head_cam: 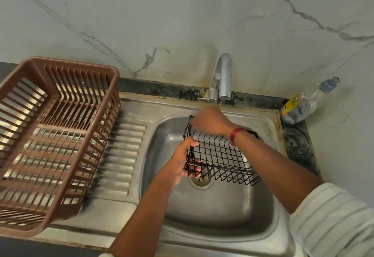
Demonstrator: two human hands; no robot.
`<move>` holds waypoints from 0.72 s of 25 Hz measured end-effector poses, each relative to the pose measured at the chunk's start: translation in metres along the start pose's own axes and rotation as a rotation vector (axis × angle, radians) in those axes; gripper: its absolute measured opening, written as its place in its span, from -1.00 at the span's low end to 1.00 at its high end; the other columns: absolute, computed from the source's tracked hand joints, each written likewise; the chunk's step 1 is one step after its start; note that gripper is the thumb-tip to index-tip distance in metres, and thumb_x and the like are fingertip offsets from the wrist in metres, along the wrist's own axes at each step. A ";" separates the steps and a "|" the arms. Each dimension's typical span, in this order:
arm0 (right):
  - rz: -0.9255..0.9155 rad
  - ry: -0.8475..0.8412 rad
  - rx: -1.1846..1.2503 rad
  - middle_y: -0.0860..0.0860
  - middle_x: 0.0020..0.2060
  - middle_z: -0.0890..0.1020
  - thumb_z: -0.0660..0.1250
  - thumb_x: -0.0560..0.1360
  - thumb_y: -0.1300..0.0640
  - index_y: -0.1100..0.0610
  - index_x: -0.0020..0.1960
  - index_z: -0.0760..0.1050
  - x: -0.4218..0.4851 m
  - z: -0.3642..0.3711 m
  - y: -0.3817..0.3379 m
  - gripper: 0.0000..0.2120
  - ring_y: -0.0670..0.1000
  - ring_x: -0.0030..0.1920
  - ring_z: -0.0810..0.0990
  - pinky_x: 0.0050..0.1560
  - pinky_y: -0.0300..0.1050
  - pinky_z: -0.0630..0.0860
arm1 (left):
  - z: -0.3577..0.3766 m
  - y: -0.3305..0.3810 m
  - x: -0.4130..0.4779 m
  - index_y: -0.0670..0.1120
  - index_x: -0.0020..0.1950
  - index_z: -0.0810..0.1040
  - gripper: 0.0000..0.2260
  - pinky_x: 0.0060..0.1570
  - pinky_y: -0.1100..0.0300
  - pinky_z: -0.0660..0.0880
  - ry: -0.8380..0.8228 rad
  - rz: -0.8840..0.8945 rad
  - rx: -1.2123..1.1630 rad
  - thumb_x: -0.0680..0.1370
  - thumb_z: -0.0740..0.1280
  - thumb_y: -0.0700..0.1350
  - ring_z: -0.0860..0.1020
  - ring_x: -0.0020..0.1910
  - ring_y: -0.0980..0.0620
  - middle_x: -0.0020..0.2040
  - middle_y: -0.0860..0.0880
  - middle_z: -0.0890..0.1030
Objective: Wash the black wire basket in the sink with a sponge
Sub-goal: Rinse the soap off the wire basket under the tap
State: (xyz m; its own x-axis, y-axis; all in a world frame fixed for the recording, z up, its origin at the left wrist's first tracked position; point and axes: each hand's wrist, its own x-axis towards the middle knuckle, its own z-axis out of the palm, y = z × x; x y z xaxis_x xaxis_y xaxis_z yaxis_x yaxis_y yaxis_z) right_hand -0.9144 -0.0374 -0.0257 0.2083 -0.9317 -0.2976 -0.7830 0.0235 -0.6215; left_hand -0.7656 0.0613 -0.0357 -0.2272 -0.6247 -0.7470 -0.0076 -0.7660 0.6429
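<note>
The black wire basket (222, 157) is held tilted over the steel sink (212, 212), above the drain. My left hand (182, 163) grips the basket's left end, fingers curled through the wires. My right hand (210, 121) is at the basket's upper far edge, under the tap's spout, with a red band on the wrist. What its fingers hold is hidden from view; no sponge shows. A thin stream of water falls from the tap (222, 76) onto the right hand.
A brown plastic dish rack (54, 135) stands on the ribbed steel drainboard (121, 155) to the left of the sink. A clear soap bottle (303, 105) with a yellow label stands at the sink's back right corner. The marble wall rises behind.
</note>
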 end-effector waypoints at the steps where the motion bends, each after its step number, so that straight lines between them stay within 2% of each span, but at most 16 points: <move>1: -0.005 -0.028 0.026 0.13 -0.02 0.71 0.29 0.52 0.38 0.29 0.05 0.65 0.000 0.000 -0.002 -0.81 0.03 -0.01 0.69 0.12 -0.05 0.61 | 0.000 0.000 0.000 0.09 0.09 0.44 -0.56 0.11 -0.16 0.61 -0.002 -0.002 -0.014 0.28 0.35 0.21 0.61 -0.01 -0.17 0.12 -0.25 0.61; 3: -0.018 -0.003 -0.005 0.10 0.00 0.71 0.32 0.51 0.37 0.28 0.04 0.66 0.002 0.000 0.002 -0.82 0.00 0.00 0.68 0.15 -0.07 0.58 | 0.000 0.000 0.001 0.10 0.10 0.44 -0.56 0.08 -0.15 0.62 0.000 0.007 -0.025 0.28 0.36 0.21 0.62 -0.01 -0.18 0.14 -0.27 0.61; 7: -0.010 0.033 -0.162 0.09 -0.17 0.72 0.33 0.50 0.25 0.24 -0.14 0.69 0.006 -0.003 0.008 -0.84 0.03 -0.09 0.68 0.08 0.01 0.60 | 0.000 -0.001 0.003 0.11 0.10 0.43 -0.54 -0.02 -0.06 0.62 0.014 0.015 -0.026 0.25 0.37 0.21 0.60 -0.06 -0.17 0.08 -0.24 0.60; 11: 0.036 0.056 -0.042 -0.10 -0.21 0.70 0.37 0.46 0.31 0.15 -0.11 0.69 0.002 -0.010 0.011 -0.86 -0.09 -0.11 0.67 0.06 -0.10 0.60 | -0.004 -0.001 0.005 0.08 0.15 0.46 -0.35 -0.08 -0.06 0.61 0.034 0.034 -0.078 0.10 0.40 0.25 0.60 -0.11 -0.16 0.02 -0.23 0.60; 15: 0.024 0.046 -0.038 -0.09 -0.23 0.68 0.33 0.48 0.34 0.20 -0.08 0.69 0.001 -0.012 0.011 -0.83 -0.08 -0.14 0.69 0.05 -0.08 0.63 | -0.011 -0.002 0.006 -0.06 0.36 0.48 -0.13 -0.23 0.02 0.61 0.037 0.022 -0.126 0.08 0.41 0.24 0.61 -0.19 -0.13 -0.05 -0.21 0.62; 18: 0.039 0.040 -0.015 -0.08 -0.23 0.70 0.36 0.45 0.36 0.20 -0.14 0.69 0.002 -0.012 0.018 -0.85 -0.07 -0.16 0.70 0.05 -0.04 0.63 | -0.016 -0.006 0.006 -0.11 0.40 0.46 -0.09 -0.28 0.06 0.60 0.043 0.030 -0.152 0.09 0.43 0.23 0.60 -0.25 -0.10 -0.10 -0.19 0.62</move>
State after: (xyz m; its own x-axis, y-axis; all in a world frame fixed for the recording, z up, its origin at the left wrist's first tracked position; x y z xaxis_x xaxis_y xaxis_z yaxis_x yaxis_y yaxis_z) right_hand -0.9346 -0.0435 -0.0287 0.1539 -0.9440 -0.2918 -0.7989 0.0549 -0.5990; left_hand -0.7513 0.0595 -0.0468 -0.1831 -0.6512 -0.7365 0.1469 -0.7589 0.6344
